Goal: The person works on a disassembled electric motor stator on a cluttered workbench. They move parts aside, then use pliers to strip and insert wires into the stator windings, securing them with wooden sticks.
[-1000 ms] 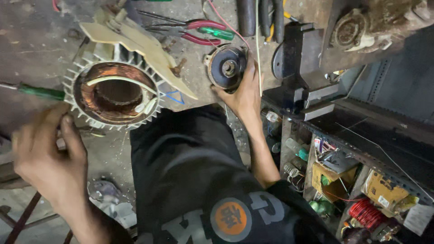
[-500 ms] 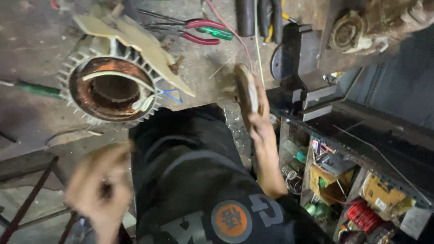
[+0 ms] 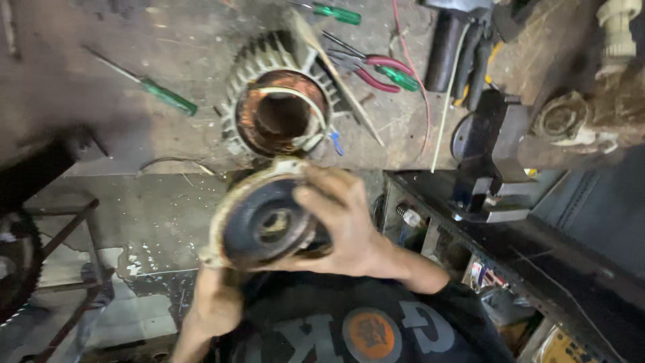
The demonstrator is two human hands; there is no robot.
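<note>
A: Where's the motor end cover [image 3: 265, 222] now?
B: Lifted off the bench and held just below the finned stator [image 3: 279, 111]; half a second back the right hand [image 3: 349, 228] alone carried it.
A: And the hands?
B: Right clasps its rim; left hand [image 3: 215, 302] supports underneath, fingers hidden, so refitting looks close.
</note>
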